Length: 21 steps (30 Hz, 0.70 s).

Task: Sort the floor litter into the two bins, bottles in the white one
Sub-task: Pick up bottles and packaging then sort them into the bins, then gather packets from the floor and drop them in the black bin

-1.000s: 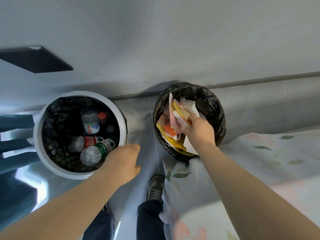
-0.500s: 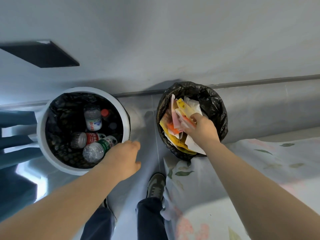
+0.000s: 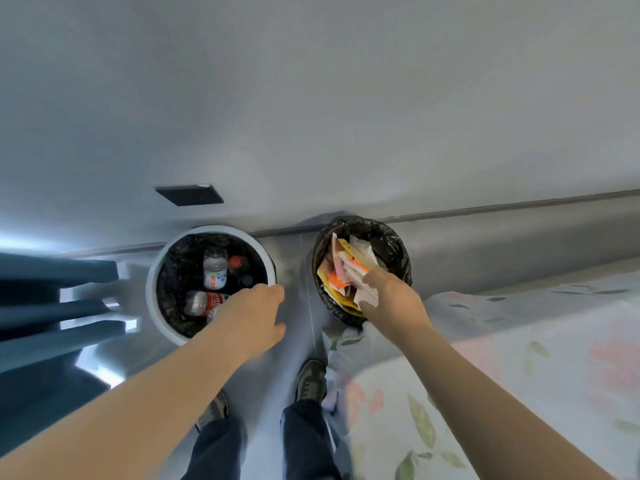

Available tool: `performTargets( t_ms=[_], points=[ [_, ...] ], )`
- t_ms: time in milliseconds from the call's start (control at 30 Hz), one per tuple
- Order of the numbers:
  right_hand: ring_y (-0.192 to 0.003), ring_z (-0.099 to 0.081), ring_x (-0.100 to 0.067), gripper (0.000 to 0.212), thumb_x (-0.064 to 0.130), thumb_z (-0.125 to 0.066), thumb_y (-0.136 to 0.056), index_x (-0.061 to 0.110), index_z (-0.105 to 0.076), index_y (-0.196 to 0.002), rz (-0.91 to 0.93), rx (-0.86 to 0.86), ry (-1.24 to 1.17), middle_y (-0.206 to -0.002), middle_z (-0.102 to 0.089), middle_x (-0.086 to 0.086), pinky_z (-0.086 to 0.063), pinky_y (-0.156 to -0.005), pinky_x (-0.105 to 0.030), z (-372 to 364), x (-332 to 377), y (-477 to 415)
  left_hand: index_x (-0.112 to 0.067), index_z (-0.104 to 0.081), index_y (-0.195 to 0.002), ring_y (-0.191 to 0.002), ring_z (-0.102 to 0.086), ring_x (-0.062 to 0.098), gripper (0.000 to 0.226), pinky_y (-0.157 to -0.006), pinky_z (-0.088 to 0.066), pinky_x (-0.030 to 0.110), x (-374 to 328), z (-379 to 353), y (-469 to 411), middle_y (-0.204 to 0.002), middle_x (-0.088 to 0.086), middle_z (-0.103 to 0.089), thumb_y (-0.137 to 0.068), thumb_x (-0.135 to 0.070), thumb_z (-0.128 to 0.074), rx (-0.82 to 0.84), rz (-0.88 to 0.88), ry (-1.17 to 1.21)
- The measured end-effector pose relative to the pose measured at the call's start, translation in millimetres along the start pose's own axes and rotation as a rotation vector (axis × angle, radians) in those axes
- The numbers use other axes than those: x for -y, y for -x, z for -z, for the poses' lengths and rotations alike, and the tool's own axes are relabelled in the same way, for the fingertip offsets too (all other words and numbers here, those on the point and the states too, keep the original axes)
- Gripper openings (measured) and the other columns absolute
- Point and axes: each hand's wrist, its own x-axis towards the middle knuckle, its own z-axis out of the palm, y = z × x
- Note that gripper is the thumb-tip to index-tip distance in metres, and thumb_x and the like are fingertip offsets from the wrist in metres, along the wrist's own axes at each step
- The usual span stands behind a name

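Two bins side by side against the wall [image 3: 346, 98], one hand at each.
Flowered sheet [image 3: 519, 341] touching the black-lined bin [image 3: 394, 244], blue slats [image 3: 52, 306] left of the white bin [image 3: 151, 289]; left hand [image 3: 254, 317] loosely curled, empty, over its near rim above three bottles [image 3: 214, 271]; right hand [image 3: 394, 303] pinching papers [image 3: 349, 265] heaped in the black-lined bin.
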Motion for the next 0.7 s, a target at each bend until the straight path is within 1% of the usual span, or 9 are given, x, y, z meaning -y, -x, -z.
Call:
performTargets(
  t_ms=[133,200,267,333,400,467,567,667,700],
  points=[
    [-0.110,-0.058,-0.025,0.057,0.024,-0.059,-0.088,0.027,-0.041,-0.142,0.054,0.044,0.122,-0.129,-0.057,-0.001,-0.050,-0.081,-0.034,39.7,44.3,54.7,-0.014,-0.048,-0.111,-0.097,-0.058,0.028,0.030,-0.072,-0.043,0.034,1.9,41.9,63.1,-0.107,0.005,-0.055,-0.087,-0.031,-0.055,-0.008,0.004,-0.043],
    [-0.109,-0.058,-0.025,0.060,0.025,-0.060,-0.088,0.025,-0.039,-0.144,0.079,0.075,0.182,-0.127,-0.058,-0.001,-0.051,-0.085,-0.036,58.9,67.8,84.1,-0.014,-0.047,-0.103,-0.093,-0.058,0.028,0.025,-0.071,-0.045,0.034,4.7,59.6,97.8,-0.100,0.005,-0.054,-0.086,-0.030,-0.056,-0.007,0.020,-0.037],
    [-0.106,-0.058,-0.024,0.047,0.027,-0.060,-0.087,0.022,-0.050,-0.132,0.113,0.114,0.234,-0.122,-0.061,-0.001,-0.048,-0.093,-0.041,78.1,92.4,111.7,-0.014,-0.047,-0.102,-0.093,-0.058,0.028,0.024,-0.077,-0.050,0.038,7.7,76.8,132.3,-0.102,0.005,-0.054,-0.087,-0.029,-0.055,-0.012,0.033,-0.021],
    [-0.102,-0.059,-0.023,0.035,0.028,-0.059,-0.084,0.022,-0.056,-0.119,0.131,0.133,0.265,-0.115,-0.062,0.000,-0.048,-0.092,-0.044,93.6,115.1,135.7,-0.014,-0.048,-0.108,-0.097,-0.057,0.027,0.026,-0.081,-0.050,0.037,10.5,89.2,162.9,-0.108,0.005,-0.054,-0.088,-0.029,-0.054,-0.023,0.049,-0.016],
    [-0.101,-0.059,-0.023,0.034,0.027,-0.058,-0.084,0.024,-0.056,-0.117,0.166,0.133,0.258,-0.115,-0.062,0.000,-0.050,-0.087,-0.040,108.5,142.0,163.6,-0.014,-0.048,-0.112,-0.103,-0.055,0.026,0.028,-0.083,-0.048,0.035,16.8,99.2,197.8,-0.113,0.005,-0.054,-0.088,-0.028,-0.054,-0.042,0.054,-0.015],
    [-0.103,-0.059,-0.022,0.038,0.026,-0.058,-0.085,0.024,-0.056,-0.122,0.215,0.122,0.248,-0.119,-0.061,-0.001,-0.050,-0.081,-0.032,124.7,169.4,190.8,-0.015,-0.048,-0.114,-0.105,-0.055,0.026,0.031,-0.084,-0.046,0.034,24.8,110.1,231.4,-0.115,0.006,-0.054,-0.087,-0.030,-0.053,-0.052,0.054,-0.019],
    [-0.111,-0.057,-0.020,0.045,0.025,-0.059,-0.085,0.025,-0.054,-0.130,0.293,0.087,0.228,-0.125,-0.058,0.000,-0.045,-0.083,-0.029,145.9,210.2,227.6,-0.017,-0.048,-0.112,-0.099,-0.057,0.024,0.032,-0.082,-0.048,0.035,38.1,131.9,281.8,-0.112,0.004,-0.056,-0.085,-0.033,-0.054,-0.075,0.077,0.057],
    [-0.112,-0.057,-0.020,0.043,0.025,-0.059,-0.083,0.024,-0.056,-0.126,0.358,0.064,0.228,-0.122,-0.060,0.001,-0.039,-0.076,-0.025,164.3,250.6,256.5,-0.020,-0.049,-0.117,-0.103,-0.055,0.022,0.035,-0.084,-0.047,0.033,52.0,157.3,327.6,-0.115,0.000,-0.055,-0.085,-0.034,-0.055,-0.167,0.111,0.122],
    [-0.112,-0.058,-0.019,0.042,0.025,-0.059,-0.082,0.024,-0.057,-0.125,0.381,0.054,0.227,-0.121,-0.061,0.002,-0.041,-0.078,-0.025,170.3,263.6,264.6,-0.021,-0.050,-0.116,-0.103,-0.055,0.020,0.033,-0.085,-0.046,0.032,56.5,164.4,342.0,-0.115,-0.001,-0.055,-0.086,-0.034,-0.056,-0.198,0.128,0.149]
  ],
)
